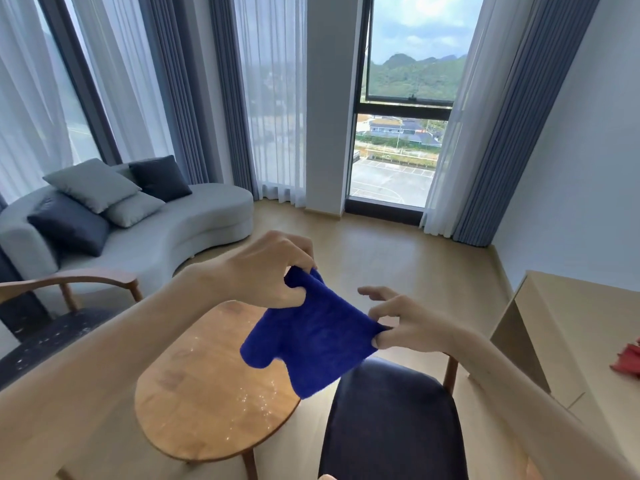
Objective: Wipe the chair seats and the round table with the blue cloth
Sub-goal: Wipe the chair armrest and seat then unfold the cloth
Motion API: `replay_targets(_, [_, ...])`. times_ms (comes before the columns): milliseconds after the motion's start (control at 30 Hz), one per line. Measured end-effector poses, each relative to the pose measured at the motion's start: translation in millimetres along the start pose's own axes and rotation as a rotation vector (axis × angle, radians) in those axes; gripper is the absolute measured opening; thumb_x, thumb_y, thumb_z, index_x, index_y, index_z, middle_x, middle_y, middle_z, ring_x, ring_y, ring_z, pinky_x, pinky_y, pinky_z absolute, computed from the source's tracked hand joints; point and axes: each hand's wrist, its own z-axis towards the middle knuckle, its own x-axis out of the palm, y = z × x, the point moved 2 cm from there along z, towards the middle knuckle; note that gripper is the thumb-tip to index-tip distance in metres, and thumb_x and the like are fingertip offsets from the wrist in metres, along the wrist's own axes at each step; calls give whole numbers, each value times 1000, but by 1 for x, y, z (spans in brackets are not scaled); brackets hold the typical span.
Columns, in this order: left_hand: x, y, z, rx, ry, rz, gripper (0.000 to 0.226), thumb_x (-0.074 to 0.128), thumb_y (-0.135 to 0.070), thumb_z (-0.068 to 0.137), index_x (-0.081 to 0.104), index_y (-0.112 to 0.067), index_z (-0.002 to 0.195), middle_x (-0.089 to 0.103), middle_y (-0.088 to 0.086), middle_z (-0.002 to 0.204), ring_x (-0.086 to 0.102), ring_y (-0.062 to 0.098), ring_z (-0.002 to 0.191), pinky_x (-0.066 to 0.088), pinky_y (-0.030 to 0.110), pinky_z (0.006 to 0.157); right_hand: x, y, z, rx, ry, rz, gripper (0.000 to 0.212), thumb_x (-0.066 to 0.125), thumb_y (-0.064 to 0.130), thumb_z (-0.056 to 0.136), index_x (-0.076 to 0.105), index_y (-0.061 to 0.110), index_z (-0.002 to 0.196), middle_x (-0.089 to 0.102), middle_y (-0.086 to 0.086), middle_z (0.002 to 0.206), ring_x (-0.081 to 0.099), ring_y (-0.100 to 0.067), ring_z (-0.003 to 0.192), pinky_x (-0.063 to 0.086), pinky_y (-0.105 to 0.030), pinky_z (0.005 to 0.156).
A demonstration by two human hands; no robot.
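- One blue cloth [311, 336] is held stretched in the air between two hands, above the near edge of the round table [207, 393] and the dark seat of the near chair [391, 427]; its lower part hangs loose.
- The cloth's upper corner is bunched inside the curled fingers of the left hand [273, 268], which is raised higher than the other.
- The opposite corner is pinched between thumb and forefinger of the right hand [401, 323]; the remaining fingers of that hand are spread out and extended.
- The wooden top of the round table is seen below the cloth, scattered with small bright specks.
- A second chair [55, 327], with a curved wooden back rail and a dark, speckled seat, is placed at the left of the table.
- A grey curved sofa [180, 230] with light and dark cushions is set further back on the left, in front of curtained windows.
- A pale wooden desk [571, 327] is seen at the right, with a red item [628, 362] lying at its edge, partly cut off.
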Motion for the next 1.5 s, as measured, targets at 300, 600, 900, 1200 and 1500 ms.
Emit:
replay_targets(300, [-12,-2,0,68,-38,231,12,68,-25,78,65,-15,71,50,-8,87,54,18,70,50,36,63,16,-4,12,-5,-15,147,19,62,9,86,66,28,85,24,8,154,28,-13,139,32,-46,112])
replay_targets(600, [-17,-8,-3,38,-64,397,18,61,-33,84,68,-16,83,50,-7,98,55,18,73,47,30,68,55,6,20,-92,-157,54,17,57,15,92,71,20,100,9,15,157,19,-7,141,32,-30,108])
replay_targets(900, [-17,4,-10,25,-112,368,12,67,-26,81,68,-15,76,51,-7,97,55,21,67,50,36,62,93,33,9,-179,-466,-93,19,53,28,96,67,32,107,27,11,141,27,-8,125,31,-24,100])
replay_targets(1200, [-18,11,-21,74,-203,252,12,64,-28,73,72,-19,71,52,-11,97,58,19,62,51,38,59,103,51,9,-160,-572,-217,36,53,27,96,49,34,131,35,-2,137,35,-20,123,34,-27,99])
replay_targets(1500, [-15,25,-37,56,-174,167,13,80,-8,70,74,-20,72,50,-18,94,59,8,69,50,26,64,85,28,18,-251,-430,-207,28,46,21,97,62,27,119,50,7,128,42,-10,116,34,-24,95])
